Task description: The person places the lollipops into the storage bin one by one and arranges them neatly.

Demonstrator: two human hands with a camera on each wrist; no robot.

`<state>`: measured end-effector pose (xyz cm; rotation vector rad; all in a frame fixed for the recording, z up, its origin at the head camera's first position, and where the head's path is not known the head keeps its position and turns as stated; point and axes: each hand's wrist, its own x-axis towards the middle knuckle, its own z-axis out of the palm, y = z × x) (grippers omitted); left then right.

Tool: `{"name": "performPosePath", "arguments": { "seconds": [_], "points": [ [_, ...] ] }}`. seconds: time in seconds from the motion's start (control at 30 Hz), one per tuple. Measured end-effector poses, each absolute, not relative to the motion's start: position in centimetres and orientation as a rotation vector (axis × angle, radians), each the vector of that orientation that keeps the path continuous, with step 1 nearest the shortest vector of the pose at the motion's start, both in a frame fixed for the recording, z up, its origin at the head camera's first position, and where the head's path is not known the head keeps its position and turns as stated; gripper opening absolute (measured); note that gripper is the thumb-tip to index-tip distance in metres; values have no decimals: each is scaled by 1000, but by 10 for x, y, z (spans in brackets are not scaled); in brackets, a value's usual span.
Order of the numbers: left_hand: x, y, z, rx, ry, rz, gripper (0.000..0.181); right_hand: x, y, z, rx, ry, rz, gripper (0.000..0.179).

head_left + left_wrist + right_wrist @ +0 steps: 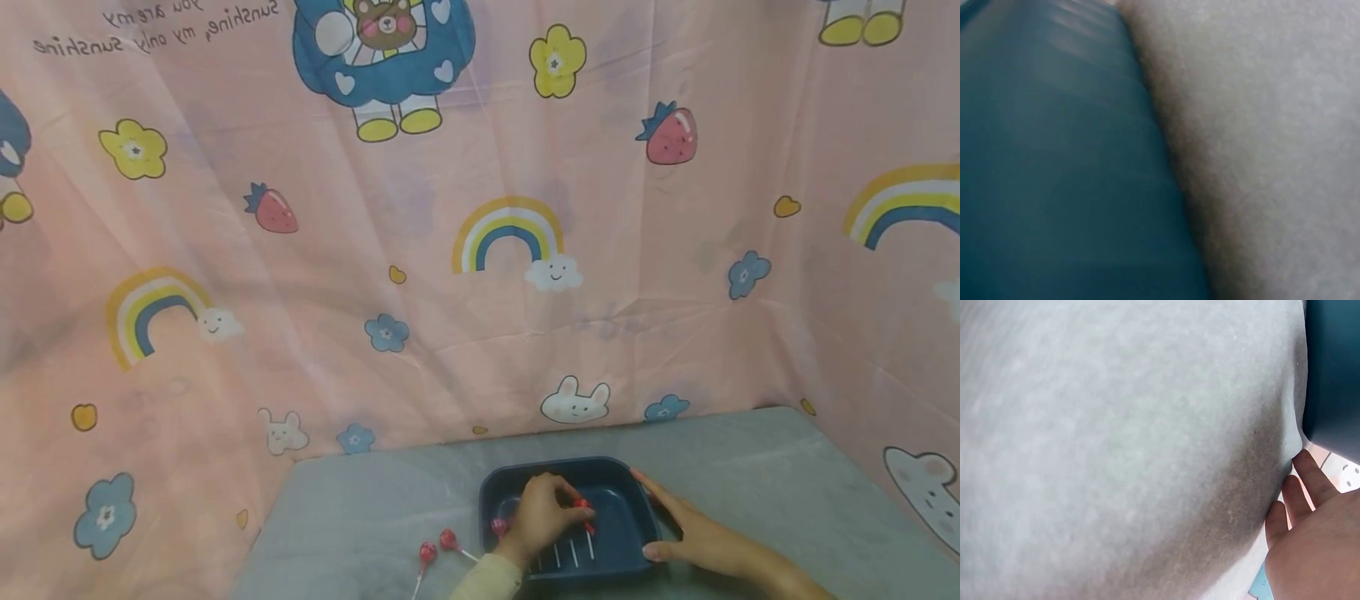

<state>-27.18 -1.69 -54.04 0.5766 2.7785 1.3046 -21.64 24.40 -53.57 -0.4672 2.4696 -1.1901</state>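
Backwards on cloth (420, 233): "my only Sunshine" | left hand (542, 512) pinches lollipop (582, 503)

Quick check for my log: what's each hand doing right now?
Left hand: closed, thumb and finger pinching a red lollipop.
Right hand: open, fingers extended, resting against the right end of the blue tray.

Two lollipops (427, 552) lie on the table (360, 500) left of the tray (622, 525), others (499, 527) inside.

I pinch a round, red, white-sticked lollipop (583, 504) over a dark blue rectangular tray (624, 518); 2 similar lollipops (427, 552) lie outside.
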Motion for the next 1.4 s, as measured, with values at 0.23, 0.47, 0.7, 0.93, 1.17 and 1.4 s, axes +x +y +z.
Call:
{"name": "performPosePath", "arguments": {
  "seconds": [0.23,0.47,0.7,0.93,1.17,1.4],
  "points": [
    [-272,-15,-543,546,2776,1307,26,-216,245,-535,-459,2486,-1172,91],
    [-271,-15,-543,555,2833,1224,25,-216,244,-533,-445,2482,-1164,91],
    [-269,-14,-540,564,2887,1134,24,-216,244,-533,-439,2481,-1159,91],
    [-267,-14,-540,558,2901,1090,25,-216,244,-532,-429,2485,-1155,91],
    [-269,-15,-543,569,2927,1060,27,-214,244,-531,-468,2493,-1157,90],
    [-269,-15,-544,603,2970,1009,29,-214,245,-533,-495,2438,-1219,89]
  ]
}}
